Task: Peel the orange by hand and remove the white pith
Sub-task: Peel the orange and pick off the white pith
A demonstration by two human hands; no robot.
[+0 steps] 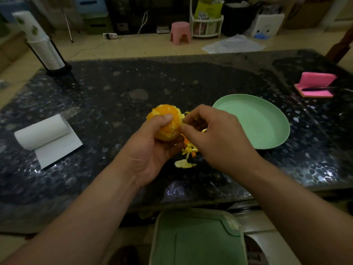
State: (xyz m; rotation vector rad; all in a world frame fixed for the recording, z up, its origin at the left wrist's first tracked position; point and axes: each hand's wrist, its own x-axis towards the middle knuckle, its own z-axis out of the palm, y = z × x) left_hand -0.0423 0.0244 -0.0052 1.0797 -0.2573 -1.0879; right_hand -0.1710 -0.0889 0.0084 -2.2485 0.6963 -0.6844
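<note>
The orange (pixel 168 123) is up off the dark shiny table (pixel 172 83), just left of the green plate (pixel 267 121). Most of its skin is off, with pale patches on it. The left hand (pixel 152 148) holds the orange from below, fingers curled round it and the thumb pressed on top. The right hand (pixel 215 134) is between the orange and the plate, with its fingers bent in and pinching a pale strip of pith (pixel 186 114) at the side of the orange. This hand hides part of the plate's near left rim. A small pile of peel scraps (pixel 188 155) lies on the table by the plate's near left edge, partly hidden under the right hand. Far left of the plate is a paper towel roll (pixel 43 131). Farther back on that side stands a stack of paper cups (pixel 45 48). To the plate's right and farther back is a pink sponge (pixel 315 84) with a thin black thing (pixel 317 88) lying across it. Nearer than the plate, below the table edge, is a green bin lid (pixel 196 238).
</note>
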